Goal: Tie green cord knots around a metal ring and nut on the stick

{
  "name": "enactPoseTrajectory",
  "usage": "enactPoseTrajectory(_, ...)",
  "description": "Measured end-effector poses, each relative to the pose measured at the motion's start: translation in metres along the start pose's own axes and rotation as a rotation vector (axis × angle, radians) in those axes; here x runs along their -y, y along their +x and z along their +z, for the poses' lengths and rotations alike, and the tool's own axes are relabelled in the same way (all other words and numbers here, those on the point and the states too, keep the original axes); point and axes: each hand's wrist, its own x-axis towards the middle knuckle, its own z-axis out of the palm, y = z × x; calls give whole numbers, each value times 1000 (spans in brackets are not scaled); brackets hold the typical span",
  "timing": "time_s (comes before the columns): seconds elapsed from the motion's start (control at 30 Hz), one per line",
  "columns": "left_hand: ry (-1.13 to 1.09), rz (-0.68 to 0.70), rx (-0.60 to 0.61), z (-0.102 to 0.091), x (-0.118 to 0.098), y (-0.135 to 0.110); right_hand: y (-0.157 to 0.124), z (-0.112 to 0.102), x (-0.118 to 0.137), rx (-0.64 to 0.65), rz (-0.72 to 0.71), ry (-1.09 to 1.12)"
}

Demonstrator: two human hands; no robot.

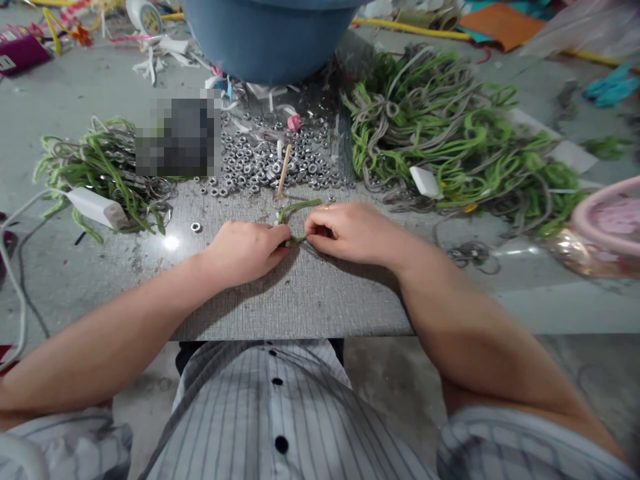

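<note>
My left hand [250,248] rests low over the table, thumb and fingers pinched on a short green and grey cord [299,208]. Facing it, my right hand [350,232] is closed on the same cord, with a loop rising between the two hands. Just beyond them a thin wooden stick [285,170] leans among many small metal nuts [245,163]. One loose nut [196,227] lies left of my left hand. The fingertips partly hide where the cord is gripped.
A large blue basin [270,40] stands at the back. Green and grey cords are heaped in a big pile [450,127] on the right and a smaller bundle [100,160] on the left, near a white adapter [97,207]. A pink-rimmed object [610,213] sits far right.
</note>
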Motion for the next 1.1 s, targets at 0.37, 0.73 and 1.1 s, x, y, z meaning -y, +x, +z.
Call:
enactPoseTrajectory(0.37,-85,66,-34,-3,4,-2,-3,-5,3,-10,72,-77)
enactPoseTrajectory(0.73,-41,-137,-212,-3,11,2,4,13,0,-416,-357,3)
enactPoseTrajectory(1.1,-86,66,-359,6,18,2,4,10,6,-263,-260,45)
